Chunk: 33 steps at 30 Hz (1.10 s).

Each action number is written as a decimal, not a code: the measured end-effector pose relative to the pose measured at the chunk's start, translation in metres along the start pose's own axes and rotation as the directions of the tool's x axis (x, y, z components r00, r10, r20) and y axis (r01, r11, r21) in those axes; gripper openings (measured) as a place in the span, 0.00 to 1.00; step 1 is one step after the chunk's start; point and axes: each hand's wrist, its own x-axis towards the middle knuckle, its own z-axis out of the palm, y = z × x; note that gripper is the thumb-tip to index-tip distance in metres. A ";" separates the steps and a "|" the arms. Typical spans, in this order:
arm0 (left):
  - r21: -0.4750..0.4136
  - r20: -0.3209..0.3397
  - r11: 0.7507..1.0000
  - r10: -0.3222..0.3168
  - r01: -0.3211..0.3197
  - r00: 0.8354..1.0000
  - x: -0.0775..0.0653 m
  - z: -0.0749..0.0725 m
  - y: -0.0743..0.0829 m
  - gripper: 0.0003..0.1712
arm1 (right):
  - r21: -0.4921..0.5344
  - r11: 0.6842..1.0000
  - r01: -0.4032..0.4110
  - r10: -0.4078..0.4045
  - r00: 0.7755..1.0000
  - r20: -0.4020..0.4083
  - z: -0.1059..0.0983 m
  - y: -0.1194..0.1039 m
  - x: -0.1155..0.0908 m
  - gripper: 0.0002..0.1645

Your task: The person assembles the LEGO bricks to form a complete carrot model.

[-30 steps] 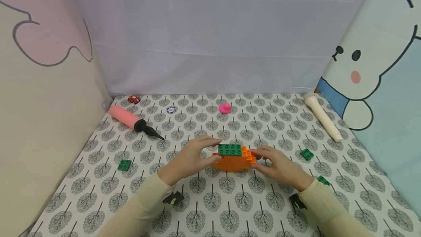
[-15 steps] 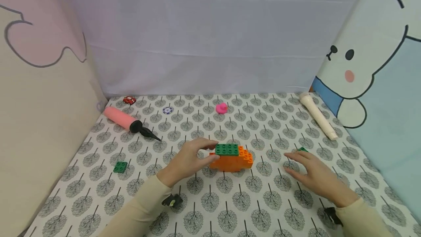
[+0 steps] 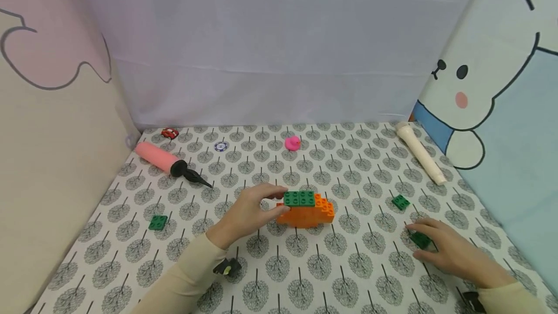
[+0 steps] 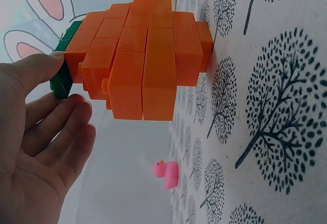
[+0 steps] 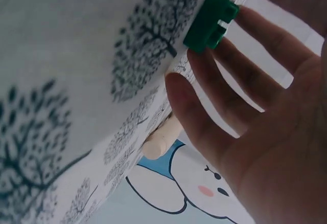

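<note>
An orange toy-brick build (image 3: 305, 216) with green bricks (image 3: 299, 198) along its top stands mid-table. My left hand (image 3: 244, 212) pinches the green top at its left end, thumb on the near side. In the left wrist view the orange build (image 4: 138, 55) shows its stepped side, and the left hand's (image 4: 41, 137) thumb and fingers meet the green edge. Far to the right, my right hand (image 3: 453, 251) reaches around a loose green brick (image 3: 420, 240). The right wrist view has that brick (image 5: 210, 22) at the extended fingertips of the right hand (image 5: 265, 116).
Loose green bricks lie at right (image 3: 400, 202) and left (image 3: 158, 222). Toward the back are a pink rubber duck (image 3: 292, 143), a poker chip (image 3: 221, 146), a red toy car (image 3: 170, 133), a pink hand pump (image 3: 158, 156) and a cream tube-shaped object (image 3: 420, 154).
My right hand has let go of the orange build's right end and moved right to the loose green brick. The left hand stays at the build. The view has shifted slightly.
</note>
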 end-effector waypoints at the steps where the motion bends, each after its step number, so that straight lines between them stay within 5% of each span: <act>1: -0.001 0.000 1.000 0.000 0.000 1.000 0.000 0.000 0.000 0.24 | 0.002 1.000 -0.002 0.002 1.000 0.004 0.000 0.001 -0.001 0.33; 8: 0.000 -0.011 1.000 0.003 -0.003 1.000 -0.001 0.000 0.000 0.24 | 0.032 0.997 -0.066 0.066 0.998 -0.011 -0.002 0.003 0.001 0.26; 13: -0.016 -0.014 1.000 0.018 -0.019 1.000 0.000 0.001 -0.001 0.23 | 0.029 0.997 -0.074 0.077 0.988 -0.130 -0.004 -0.008 0.007 0.26; 18: 0.000 -0.014 1.000 0.013 -0.013 1.000 0.001 0.002 0.000 0.23 | -0.017 0.999 0.030 -0.034 0.951 -0.306 -0.007 -0.029 0.019 0.23; 24: 0.000 -0.017 1.000 0.007 -0.007 1.000 0.002 0.003 0.002 0.24 | -0.006 0.968 0.253 -0.228 0.864 -0.448 -0.011 -0.068 0.048 0.25; 28: -0.008 -0.012 1.000 -0.002 0.002 1.000 0.002 0.003 0.003 0.24 | 0.041 0.931 0.364 -0.305 0.832 -0.463 -0.010 -0.097 0.070 0.26; 33: -0.010 -0.013 1.000 -0.013 0.013 1.000 0.002 0.003 0.002 0.23 | 0.077 0.891 0.447 -0.377 0.825 -0.422 -0.005 -0.124 0.098 0.27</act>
